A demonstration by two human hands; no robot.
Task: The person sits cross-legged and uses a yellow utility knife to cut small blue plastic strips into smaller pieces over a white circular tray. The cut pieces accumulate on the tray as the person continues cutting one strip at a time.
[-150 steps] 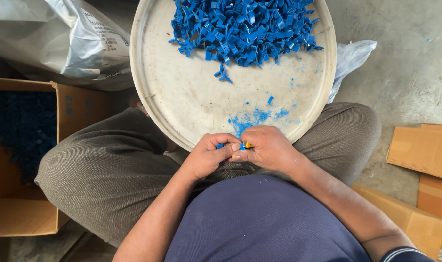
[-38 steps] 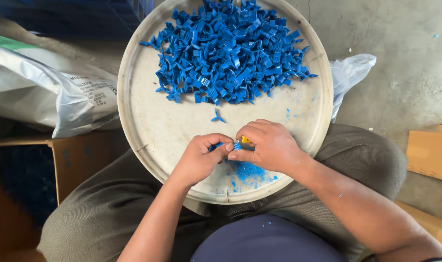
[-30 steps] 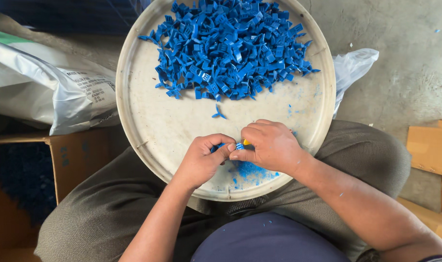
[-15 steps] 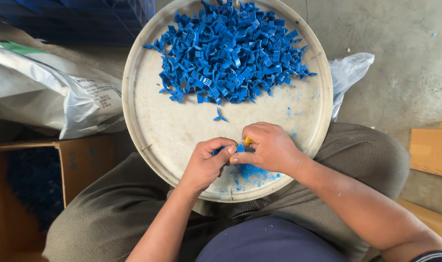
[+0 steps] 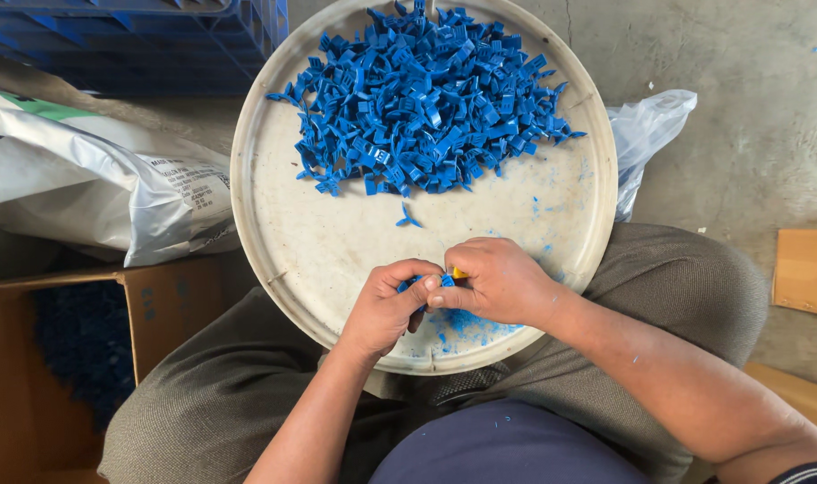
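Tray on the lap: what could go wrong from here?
1. The tray rests on the person's knees with neither hand steadying it, so a leg shift might tip the blue pile onto the floor.
2. Left hand and right hand pinch one small blue piece together; it could slip and fall among the shavings.

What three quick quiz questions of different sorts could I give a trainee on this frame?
1. True or false: both hands meet over the near edge of the round tray.
2. Multiple choice: the heap of blue plastic pieces lies (a) on the far half of the tray, (b) in the cardboard box, (c) on the white sack.
3. Short answer: what do the left hand and right hand pinch between them?

Key
1. True.
2. a.
3. A small blue piece, with a bit of yellow beside it that is too small to identify.
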